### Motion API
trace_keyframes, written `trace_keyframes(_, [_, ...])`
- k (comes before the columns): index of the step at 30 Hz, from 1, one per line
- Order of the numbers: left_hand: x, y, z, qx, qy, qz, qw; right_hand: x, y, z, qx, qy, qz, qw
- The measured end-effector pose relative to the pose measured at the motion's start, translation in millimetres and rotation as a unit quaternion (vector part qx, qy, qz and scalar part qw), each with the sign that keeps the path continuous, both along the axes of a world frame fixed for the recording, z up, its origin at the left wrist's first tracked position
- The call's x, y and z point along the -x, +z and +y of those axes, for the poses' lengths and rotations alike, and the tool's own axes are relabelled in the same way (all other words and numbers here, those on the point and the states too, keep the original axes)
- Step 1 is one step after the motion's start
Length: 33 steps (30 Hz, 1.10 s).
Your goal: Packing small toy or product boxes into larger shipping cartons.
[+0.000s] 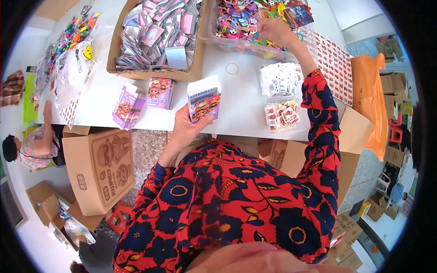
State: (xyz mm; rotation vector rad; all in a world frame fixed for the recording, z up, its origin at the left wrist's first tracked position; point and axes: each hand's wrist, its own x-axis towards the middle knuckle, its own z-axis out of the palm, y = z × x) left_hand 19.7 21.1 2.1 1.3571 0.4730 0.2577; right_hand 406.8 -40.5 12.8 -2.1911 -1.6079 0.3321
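Observation:
My left hand is wrapped around a small purple cardboard box with its white top flap standing up and its upper end open. Over a clear plastic tub at the back right, my right hand is closed, with fingertips pinched. A teal loop shows just below those fingertips; whether they grip it I cannot tell. Mixed colourful small trinkets fill the tub. On the table left of my left hand are a stack of flat purple box blanks and more purple boxes.
A cardboard carton of grey-and-pink packets stands at the back. White packets, small printed cards and a thin yellow band lie on the table. Sticker sheets are at the right. Another person is at the far left.

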Motion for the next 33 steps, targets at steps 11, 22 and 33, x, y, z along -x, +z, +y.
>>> trace_keyframes(11, [-2,0,-2,-0.003,0.017,-0.006,1.000,-17,-63,68,0.013,-0.158,0.334,0.929])
trace_keyframes(22, [-1,5,1,0.009,0.022,0.001,1.000,-31,-52,66,0.021,-0.130,0.200,0.971])
trace_keyframes(33, [-2,7,-5,-0.028,0.026,-0.052,0.998,-32,35,12,-0.060,-0.137,0.273,0.950])
